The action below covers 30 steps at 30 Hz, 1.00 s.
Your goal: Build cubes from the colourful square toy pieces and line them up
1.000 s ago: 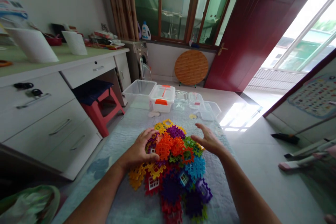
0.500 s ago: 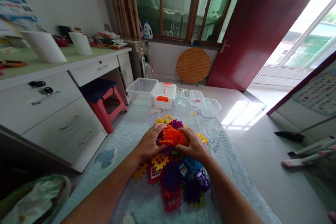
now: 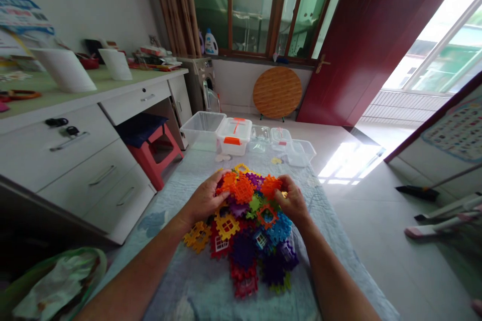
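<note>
My left hand (image 3: 206,197) is closed on several orange interlocking plastic building pieces (image 3: 243,189), its thumb pressed along their near side. My right hand (image 3: 294,201) pinches a separate orange piece (image 3: 270,186) between thumb and fingers. The two held groups are apart, above a heap of notched pieces. Around them lie a yellow window piece (image 3: 227,225), an orange open-frame piece (image 3: 267,216), blue pieces (image 3: 280,228), a dark purple piece (image 3: 244,252), a red piece (image 3: 246,286) and a green piece (image 3: 255,204).
The heap rests on a bed-like surface with a light blue cloth (image 3: 158,271). At its far end stand an open clear bin (image 3: 203,133), a lidded box with orange latches (image 3: 233,135) and smaller clear containers (image 3: 259,139). A red stool (image 3: 160,153) is at left.
The orange pieces, held together between both hands before, are now parted. My right hand has moved right with one piece; my left hand keeps the others.
</note>
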Each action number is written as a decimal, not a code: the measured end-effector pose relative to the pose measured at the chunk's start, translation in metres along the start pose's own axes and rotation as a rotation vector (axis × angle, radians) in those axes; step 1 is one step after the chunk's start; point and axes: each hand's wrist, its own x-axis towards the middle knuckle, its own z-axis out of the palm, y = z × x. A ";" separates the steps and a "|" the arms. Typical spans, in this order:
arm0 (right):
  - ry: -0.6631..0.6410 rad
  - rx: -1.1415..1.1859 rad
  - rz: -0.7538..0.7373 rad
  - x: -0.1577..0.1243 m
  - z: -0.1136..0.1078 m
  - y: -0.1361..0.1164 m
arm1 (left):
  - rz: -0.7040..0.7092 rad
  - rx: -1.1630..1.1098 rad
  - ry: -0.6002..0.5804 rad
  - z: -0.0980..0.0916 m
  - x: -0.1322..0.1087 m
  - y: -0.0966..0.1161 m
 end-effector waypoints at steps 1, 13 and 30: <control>0.035 0.002 -0.004 0.000 0.000 0.001 | -0.019 0.002 -0.006 -0.001 -0.003 -0.002; -0.135 -0.113 -0.194 -0.004 -0.005 -0.007 | 0.043 0.151 -0.037 -0.002 -0.044 -0.005; -0.284 -0.382 0.110 0.003 -0.004 0.018 | 0.125 0.459 -0.115 0.056 -0.104 0.022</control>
